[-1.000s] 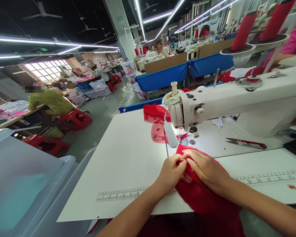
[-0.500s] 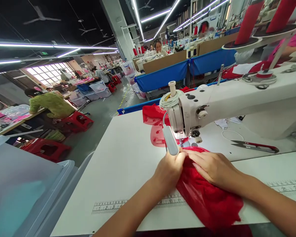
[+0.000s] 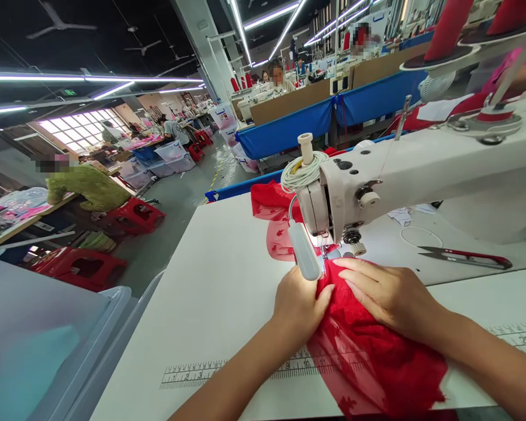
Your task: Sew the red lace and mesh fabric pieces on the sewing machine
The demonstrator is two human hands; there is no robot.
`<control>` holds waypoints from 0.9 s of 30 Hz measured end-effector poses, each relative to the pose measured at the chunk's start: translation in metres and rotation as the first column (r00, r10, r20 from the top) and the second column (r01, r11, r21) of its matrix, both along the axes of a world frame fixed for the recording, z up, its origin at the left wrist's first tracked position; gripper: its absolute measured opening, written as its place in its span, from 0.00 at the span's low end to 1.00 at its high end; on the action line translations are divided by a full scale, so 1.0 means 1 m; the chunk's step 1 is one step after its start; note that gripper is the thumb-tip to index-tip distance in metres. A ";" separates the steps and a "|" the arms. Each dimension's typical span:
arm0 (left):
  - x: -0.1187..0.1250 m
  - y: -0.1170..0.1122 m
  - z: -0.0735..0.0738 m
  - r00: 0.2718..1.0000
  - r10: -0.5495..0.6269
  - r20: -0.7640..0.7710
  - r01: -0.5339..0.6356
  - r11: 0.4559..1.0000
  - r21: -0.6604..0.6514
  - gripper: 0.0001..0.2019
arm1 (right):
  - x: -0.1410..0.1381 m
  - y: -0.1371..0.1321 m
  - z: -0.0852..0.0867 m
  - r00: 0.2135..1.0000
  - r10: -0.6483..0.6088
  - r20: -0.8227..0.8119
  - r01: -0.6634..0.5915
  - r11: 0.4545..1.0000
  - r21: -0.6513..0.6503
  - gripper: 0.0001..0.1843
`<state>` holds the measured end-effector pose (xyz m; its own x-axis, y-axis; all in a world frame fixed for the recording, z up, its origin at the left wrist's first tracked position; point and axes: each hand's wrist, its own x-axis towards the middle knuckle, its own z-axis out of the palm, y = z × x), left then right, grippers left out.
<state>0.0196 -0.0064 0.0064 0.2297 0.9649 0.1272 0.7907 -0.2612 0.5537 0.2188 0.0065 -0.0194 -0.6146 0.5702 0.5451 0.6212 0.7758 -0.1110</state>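
A piece of red lace fabric (image 3: 368, 362) lies on the white sewing table (image 3: 219, 292) and runs up under the head of the white sewing machine (image 3: 421, 175). My left hand (image 3: 300, 307) is curled and pinches the fabric's left edge just below the machine's lamp (image 3: 304, 251). My right hand (image 3: 390, 295) lies on top of the fabric with its fingers stretched out flat toward the presser foot. More red fabric (image 3: 274, 219) sits bunched behind the needle.
Red-handled thread snips (image 3: 464, 256) lie on the table to the right. A printed ruler (image 3: 245, 368) runs along the table's front. A translucent plastic bin (image 3: 39, 345) stands at the left. Red stools (image 3: 135, 213) and other workers fill the aisle beyond.
Both hands have pushed the red fabric forward, from the table's front up to the presser foot. My right hand has flattened out on the fabric.
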 end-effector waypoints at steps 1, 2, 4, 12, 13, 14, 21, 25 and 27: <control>0.001 0.000 0.003 0.997 0.000 0.082 0.006 0.998 -0.061 0.15 | -0.001 0.000 0.000 1.000 0.013 -0.013 -0.013 1.000 0.001 0.19; 0.002 -0.001 0.007 0.986 0.025 0.164 -0.003 0.991 -0.135 0.17 | -0.002 0.001 -0.001 1.000 0.024 -0.013 -0.024 1.000 -0.013 0.20; 0.002 0.001 0.017 0.939 0.121 0.321 -0.016 0.951 -0.310 0.20 | -0.003 0.001 -0.002 0.999 0.037 0.023 -0.035 0.997 -0.073 0.21; 0.001 0.007 0.030 0.559 0.328 0.761 0.374 0.720 -0.585 0.24 | -0.001 0.001 -0.007 0.999 0.034 0.031 -0.028 0.987 -0.161 0.22; 0.002 0.008 0.026 0.590 0.318 0.743 0.304 0.765 -0.568 0.23 | -0.001 0.001 -0.007 0.999 0.036 0.035 -0.030 0.987 -0.157 0.22; 0.004 0.009 0.021 0.632 0.309 0.711 0.210 0.814 -0.541 0.22 | -0.001 0.001 -0.008 0.998 0.037 0.041 -0.030 0.988 -0.152 0.22; 0.008 0.023 0.003 0.810 0.266 0.522 -0.115 0.946 -0.303 0.11 | -0.004 -0.003 -0.004 0.994 0.039 0.097 -0.030 0.994 -0.101 0.21; 0.004 0.019 0.010 0.865 0.249 0.435 -0.156 0.959 -0.237 0.08 | -0.004 -0.003 -0.002 0.987 0.007 0.162 0.019 0.987 -0.157 0.22; 0.002 0.011 0.012 0.908 0.211 0.363 -0.167 0.975 -0.150 0.05 | -0.005 -0.004 -0.001 0.986 -0.005 0.164 0.037 0.980 -0.194 0.22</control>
